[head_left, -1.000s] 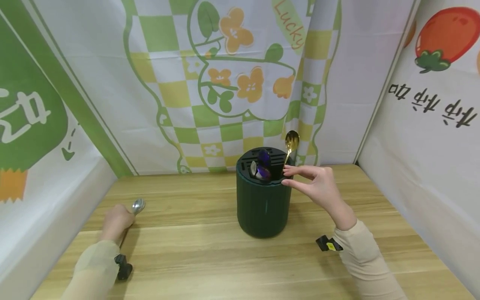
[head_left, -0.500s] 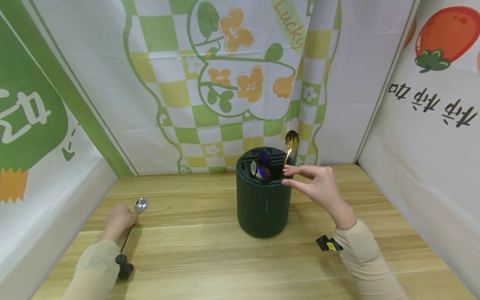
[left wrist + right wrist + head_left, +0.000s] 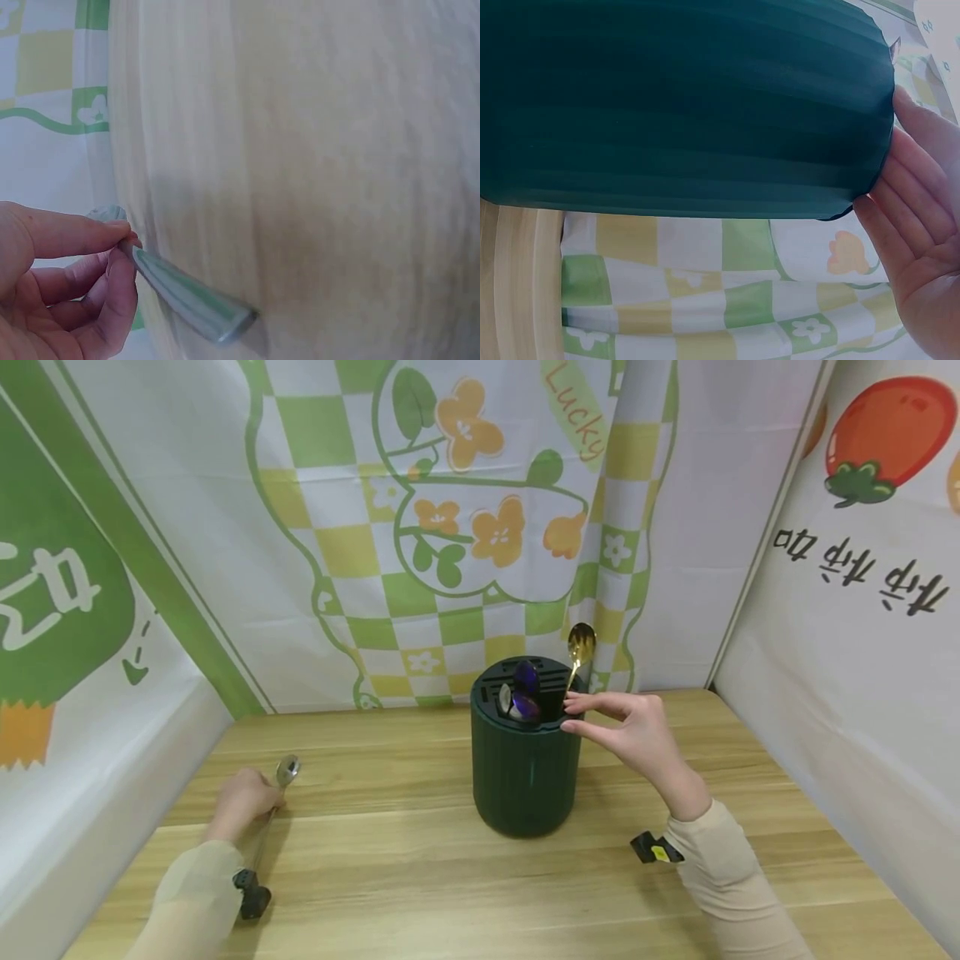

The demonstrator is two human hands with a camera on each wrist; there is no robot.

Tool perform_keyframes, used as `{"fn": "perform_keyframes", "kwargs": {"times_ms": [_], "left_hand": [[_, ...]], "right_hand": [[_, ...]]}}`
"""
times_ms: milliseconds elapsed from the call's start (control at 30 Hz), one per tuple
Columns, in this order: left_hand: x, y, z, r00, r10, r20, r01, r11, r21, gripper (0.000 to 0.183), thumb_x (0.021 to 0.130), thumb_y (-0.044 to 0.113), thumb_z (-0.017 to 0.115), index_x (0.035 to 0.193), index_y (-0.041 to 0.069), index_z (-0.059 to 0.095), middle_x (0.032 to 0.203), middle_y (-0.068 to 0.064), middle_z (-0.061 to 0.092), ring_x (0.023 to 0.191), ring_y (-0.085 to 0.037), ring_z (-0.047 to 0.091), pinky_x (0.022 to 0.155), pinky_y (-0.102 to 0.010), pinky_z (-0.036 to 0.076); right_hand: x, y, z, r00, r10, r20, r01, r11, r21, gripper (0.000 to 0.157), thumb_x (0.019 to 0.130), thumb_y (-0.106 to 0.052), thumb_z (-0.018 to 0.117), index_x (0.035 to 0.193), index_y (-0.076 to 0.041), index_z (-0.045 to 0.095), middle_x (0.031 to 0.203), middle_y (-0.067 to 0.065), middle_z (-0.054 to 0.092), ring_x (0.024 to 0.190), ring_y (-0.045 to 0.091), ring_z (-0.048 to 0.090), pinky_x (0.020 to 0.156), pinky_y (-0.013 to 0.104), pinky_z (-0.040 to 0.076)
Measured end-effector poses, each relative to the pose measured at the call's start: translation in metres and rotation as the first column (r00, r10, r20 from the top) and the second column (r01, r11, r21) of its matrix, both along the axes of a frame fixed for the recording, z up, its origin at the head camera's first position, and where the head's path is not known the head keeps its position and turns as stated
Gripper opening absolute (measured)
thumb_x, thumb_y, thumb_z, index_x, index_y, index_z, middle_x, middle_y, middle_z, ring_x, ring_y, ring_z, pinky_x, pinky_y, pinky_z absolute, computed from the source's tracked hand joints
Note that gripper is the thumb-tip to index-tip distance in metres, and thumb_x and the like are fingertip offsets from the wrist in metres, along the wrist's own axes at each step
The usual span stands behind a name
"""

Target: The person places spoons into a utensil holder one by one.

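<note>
My left hand [image 3: 246, 797] pinches a long-handled silver spoon [image 3: 287, 770] by its handle, low over the left of the table. In the left wrist view, thumb and fingertips meet on the spoon's handle [image 3: 191, 296], its wide end pointing away from the hand. A dark green ribbed utensil holder [image 3: 525, 785] with a black slotted top stands mid-table. Out of it rises a gold spoon [image 3: 581, 647]. My right hand [image 3: 637, 731] touches the holder's right rim beside that spoon, thumb and forefinger apart. The right wrist view shows its fingers [image 3: 911, 180] along the rim end.
Two purple spoon heads [image 3: 527, 689] and a silver one [image 3: 506, 697] stick up from the holder. The wooden table [image 3: 360, 860] meets printed cloth walls [image 3: 465, 552] at the back and both sides. Each wrist carries a small black camera [image 3: 253, 897].
My left hand has shifted slightly to the right, and the silver spoon has moved right and turned in its fingers. The right hand, holder and gold spoon stay in place.
</note>
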State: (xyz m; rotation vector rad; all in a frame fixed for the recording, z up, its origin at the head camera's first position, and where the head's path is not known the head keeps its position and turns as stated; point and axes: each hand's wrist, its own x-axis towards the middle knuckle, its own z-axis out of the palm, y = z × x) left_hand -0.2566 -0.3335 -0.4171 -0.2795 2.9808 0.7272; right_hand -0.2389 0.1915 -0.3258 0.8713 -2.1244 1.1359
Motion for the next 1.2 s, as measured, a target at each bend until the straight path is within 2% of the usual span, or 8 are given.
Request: {"fn": "perform_keyframes", "kwargs": {"times_ms": [133, 300, 500, 567, 733, 767, 967, 1200], "left_hand": [[-0.001, 0.004, 0.002, 1.0, 0.006, 0.016, -0.006, 0.999, 0.034, 0.027, 0.072, 0.017, 0.063, 0.05, 0.011, 0.048, 0.047, 0.002, 0.046, 0.046, -0.014, 0.04, 0.046, -0.027, 0.033], [-0.002, 0.01, 0.006, 0.999, -0.011, -0.036, 0.012, 1.0, 0.027, 0.032, 0.074, 0.014, 0.059, 0.047, 0.015, 0.04, 0.043, 0.004, 0.044, 0.042, -0.011, 0.037, 0.043, -0.026, 0.032], [-0.003, 0.017, 0.013, 0.996, -0.037, -0.081, 0.038, 0.999, 0.004, 0.022, 0.072, 0.016, 0.06, 0.052, 0.01, 0.052, 0.047, 0.004, 0.045, 0.051, -0.017, 0.043, 0.047, -0.028, 0.032], [-0.008, 0.015, 0.009, 0.994, -0.044, -0.104, 0.043, 0.999, -0.009, 0.019, 0.07, 0.018, 0.061, 0.053, 0.011, 0.054, 0.048, 0.005, 0.046, 0.053, -0.017, 0.044, 0.048, -0.028, 0.032], [-0.008, 0.027, 0.016, 0.989, -0.06, -0.138, 0.06, 0.998, -0.005, 0.016, 0.07, 0.018, 0.06, 0.056, 0.009, 0.058, 0.048, 0.006, 0.047, 0.05, -0.016, 0.042, 0.045, -0.027, 0.032], [-0.003, 0.034, 0.023, 0.988, -0.063, -0.141, 0.065, 0.998, 0.004, 0.017, 0.071, 0.016, 0.059, 0.057, 0.007, 0.058, 0.048, 0.005, 0.048, 0.049, -0.015, 0.041, 0.045, -0.027, 0.031], [-0.005, 0.046, 0.032, 0.977, -0.096, -0.189, 0.097, 0.995, -0.004, 0.018, 0.07, 0.013, 0.058, 0.053, 0.01, 0.054, 0.047, 0.006, 0.048, 0.047, -0.013, 0.039, 0.046, -0.027, 0.03], [-0.007, 0.062, 0.042, 0.973, -0.123, -0.197, 0.127, 0.992, 0.005, 0.02, 0.076, 0.015, 0.06, 0.057, 0.01, 0.055, 0.05, 0.003, 0.049, 0.048, -0.013, 0.039, 0.048, -0.027, 0.03]], "right_hand": [[0.001, -0.001, 0.001, 1.0, 0.0, -0.007, 0.0, 1.0, 0.0, 0.018, 0.069, -0.021, 0.075, 0.086, -0.018, 0.071, 0.093, -0.002, 0.069, 0.091, 0.009, 0.063, 0.082, 0.021, 0.047], [0.013, -0.007, 0.013, 1.0, 0.007, -0.024, -0.007, 1.0, -0.002, 0.018, 0.067, -0.012, 0.075, 0.084, -0.009, 0.071, 0.09, 0.008, 0.069, 0.089, 0.016, 0.064, 0.082, 0.022, 0.048], [0.024, -0.012, 0.023, 1.0, -0.001, 0.003, 0.001, 1.0, 0.004, 0.016, 0.068, -0.008, 0.075, 0.083, -0.004, 0.07, 0.09, 0.011, 0.068, 0.089, 0.019, 0.064, 0.082, 0.025, 0.048], [0.024, -0.012, 0.024, 1.0, 0.001, 0.008, -0.001, 1.0, 0.002, 0.016, 0.068, -0.008, 0.075, 0.083, -0.005, 0.07, 0.09, 0.011, 0.068, 0.089, 0.02, 0.064, 0.082, 0.025, 0.048], [0.024, -0.012, 0.024, 1.0, 0.006, 0.006, -0.006, 1.0, 0.002, 0.016, 0.068, -0.008, 0.074, 0.083, -0.005, 0.07, 0.091, 0.011, 0.068, 0.09, 0.02, 0.064, 0.082, 0.026, 0.048], [0.024, -0.012, 0.023, 1.0, 0.004, 0.006, -0.004, 1.0, 0.005, 0.016, 0.068, -0.008, 0.074, 0.083, -0.005, 0.07, 0.091, 0.011, 0.068, 0.09, 0.02, 0.064, 0.082, 0.026, 0.048], [0.024, -0.012, 0.024, 1.0, 0.0, 0.006, 0.0, 1.0, 0.01, 0.016, 0.068, -0.009, 0.074, 0.083, -0.005, 0.07, 0.091, 0.01, 0.068, 0.09, 0.019, 0.064, 0.082, 0.025, 0.048], [0.024, -0.012, 0.024, 1.0, 0.002, 0.011, -0.002, 1.0, 0.007, 0.016, 0.068, -0.009, 0.074, 0.084, -0.005, 0.07, 0.091, 0.011, 0.068, 0.089, 0.019, 0.065, 0.082, 0.025, 0.048]]}}
